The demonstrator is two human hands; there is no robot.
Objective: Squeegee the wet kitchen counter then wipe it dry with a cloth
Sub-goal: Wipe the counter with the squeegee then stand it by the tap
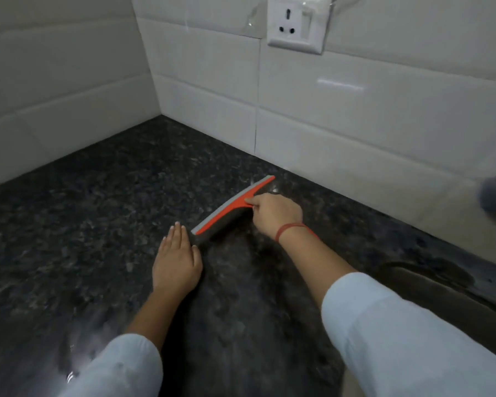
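Squeegee (233,204) lies with its blade on the dark counter (83,224) near the tiled wall, gripped by the right hand (275,214). Left hand (176,260) rests flat beside it, fingers together. An uneven press could leave wet streaks.

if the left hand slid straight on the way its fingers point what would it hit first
Probably the near end of the orange and grey squeegee, just ahead of the left hand's thumb side; its fingertips face bare speckled black stone counter.
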